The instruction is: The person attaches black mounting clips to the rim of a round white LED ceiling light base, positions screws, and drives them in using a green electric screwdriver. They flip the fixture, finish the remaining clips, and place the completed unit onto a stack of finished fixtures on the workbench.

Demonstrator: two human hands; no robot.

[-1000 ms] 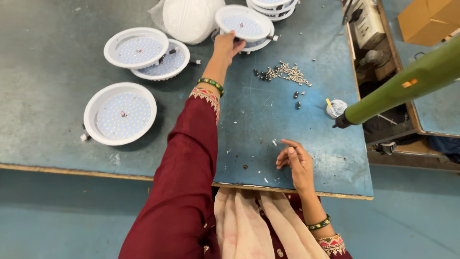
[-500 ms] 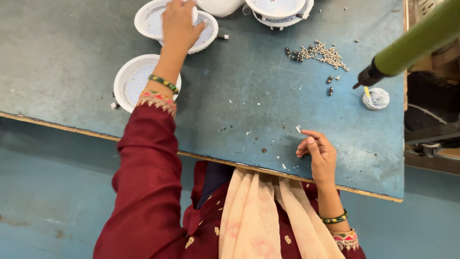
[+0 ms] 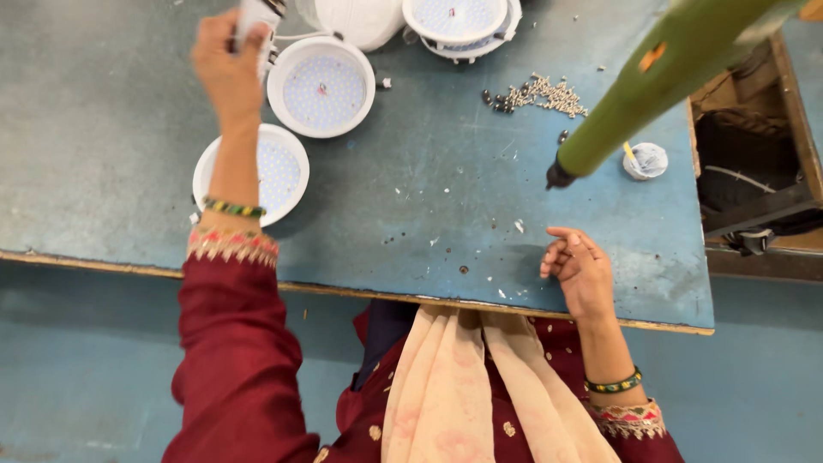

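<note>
Reaching far across the blue surface [image 3: 411,197], the left hand [image 3: 227,64] now has its fingers curled around a small white part [image 3: 255,17] at the top edge of view, apparently wired to the lamp [image 3: 321,86] just beside it. Half a second ago that hand lay flat on a lamp; 1 second ago it was further right, on another. So it has worked its way leftward along the row and switched from touching a disc to gripping the small piece, though how firm the hold is I cannot tell through the blur.

A 2nd lamp [image 3: 261,171] lies face up under the left forearm, near the front edge. A 3rd [image 3: 456,19] stays at the top, touching a stack.

Meanwhile the right hand [image 3: 579,266] has barely moved: it rests near the front edge, fingers loosely curled, thumb near fingertips, and whether it pinches anything is too small to see. The screws [image 3: 540,93] are still heaped well apart from it, and the green tool [image 3: 660,77] hangs over the surface, tip down.
</note>
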